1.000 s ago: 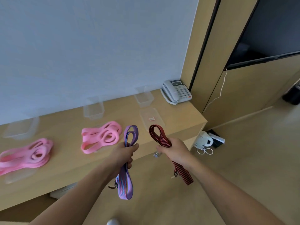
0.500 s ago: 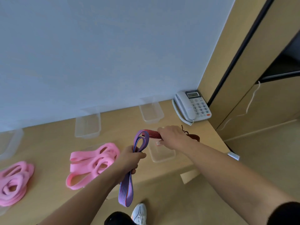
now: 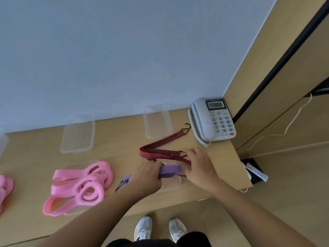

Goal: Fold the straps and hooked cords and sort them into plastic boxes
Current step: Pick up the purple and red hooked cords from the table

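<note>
A purple hooked cord [image 3: 170,169] is stretched between both hands just above the wooden shelf [image 3: 114,139]. My left hand [image 3: 146,177] grips its left part; the cord's hooked end [image 3: 123,182] trails out behind that hand. My right hand [image 3: 199,166] holds its right end, fingers curled. A red-and-black striped hooked cord [image 3: 163,145] lies loose on the shelf in a bent shape, one black hook [image 3: 187,126] near the phone, partly under my right hand. A clear plastic lid [image 3: 170,184] lies beneath the hands.
Two clear plastic boxes [image 3: 78,133] [image 3: 157,121] stand by the wall. Folded pink straps [image 3: 80,186] lie on a clear lid at left, more pink straps [image 3: 5,189] at the far left edge. A grey telephone [image 3: 212,120] sits at the shelf's right end.
The view has tilted down over the shelf. My right hand has laid the red striped cord on the shelf and taken hold of the purple cord, which my left hand has lowered.
</note>
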The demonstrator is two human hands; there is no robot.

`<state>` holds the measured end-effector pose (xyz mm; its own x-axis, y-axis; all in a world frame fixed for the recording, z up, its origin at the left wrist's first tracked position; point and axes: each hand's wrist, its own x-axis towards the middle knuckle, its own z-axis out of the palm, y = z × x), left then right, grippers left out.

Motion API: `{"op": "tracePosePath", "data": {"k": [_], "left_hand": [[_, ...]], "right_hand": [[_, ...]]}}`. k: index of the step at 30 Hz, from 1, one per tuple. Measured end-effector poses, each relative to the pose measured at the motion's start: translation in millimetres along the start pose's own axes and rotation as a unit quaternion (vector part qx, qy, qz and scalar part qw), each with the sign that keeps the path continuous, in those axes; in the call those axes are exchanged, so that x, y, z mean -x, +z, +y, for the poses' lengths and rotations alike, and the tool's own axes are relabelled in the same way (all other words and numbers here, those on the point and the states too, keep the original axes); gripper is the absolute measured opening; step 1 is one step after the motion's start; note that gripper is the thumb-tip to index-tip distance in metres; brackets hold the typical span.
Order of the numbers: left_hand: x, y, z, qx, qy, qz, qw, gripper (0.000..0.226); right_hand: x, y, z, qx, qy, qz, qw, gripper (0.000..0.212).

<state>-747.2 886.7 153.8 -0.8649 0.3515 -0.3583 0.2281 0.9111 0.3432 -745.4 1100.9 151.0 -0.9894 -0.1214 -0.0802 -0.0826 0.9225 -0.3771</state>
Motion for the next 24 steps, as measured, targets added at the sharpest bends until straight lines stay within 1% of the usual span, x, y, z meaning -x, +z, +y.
{"op": "tracePosePath", "data": {"k": [1,3,4,6,8,10,11,12,13,15,17,19,24], "left_hand": [[-6,5,8,-0.028,0.014,-0.008,0.999,0.029],[-17,13,26,-0.076,0.033,-0.015,0.996,0.024],[-21,17,33,-0.097,0.034,-0.016,0.995,0.024],[-28,24,42,-0.129,0.015,-0.022,0.991,0.032],[-31,28,44,-0.162,0.005,-0.009,0.987,0.045],[-23,26,41,-0.186,0.004,-0.002,0.982,0.073],[-16,23,38,-0.18,-0.001,-0.001,0.984,0.087],[-6,20,35,-0.155,-0.011,0.002,0.988,0.097],[5,16,32,-0.114,-0.024,0.008,0.993,0.1],[31,9,24,-0.009,-0.05,0.027,0.998,0.093],[64,5,11,0.062,-0.078,0.068,0.993,0.077],[102,3,-10,0.085,-0.116,0.114,0.983,0.068],[223,9,-83,0.135,-0.218,0.192,0.947,0.062]], "right_hand": [[6,-5,9,-0.011,0.007,0.001,1.0,0.055],[11,-11,21,-0.034,0.007,0.006,0.999,0.054],[12,-14,25,-0.049,0.004,0.012,0.999,0.053],[13,-16,30,-0.084,-0.006,0.037,0.996,0.051],[13,-16,32,-0.109,-0.025,0.059,0.992,0.048],[10,-15,28,-0.12,-0.044,0.057,0.99,0.045],[10,-14,23,-0.122,-0.056,0.053,0.99,0.045],[10,-13,16,-0.124,-0.068,0.046,0.989,0.046],[10,-11,6,-0.125,-0.081,0.038,0.988,0.046],[12,-8,-19,-0.125,-0.112,0.024,0.986,0.047],[15,-2,-49,-0.128,-0.149,0.01,0.98,0.046],[20,7,-81,-0.123,-0.183,-0.002,0.975,0.045],[51,49,-183,-0.063,-0.286,-0.039,0.955,0.051]]}}
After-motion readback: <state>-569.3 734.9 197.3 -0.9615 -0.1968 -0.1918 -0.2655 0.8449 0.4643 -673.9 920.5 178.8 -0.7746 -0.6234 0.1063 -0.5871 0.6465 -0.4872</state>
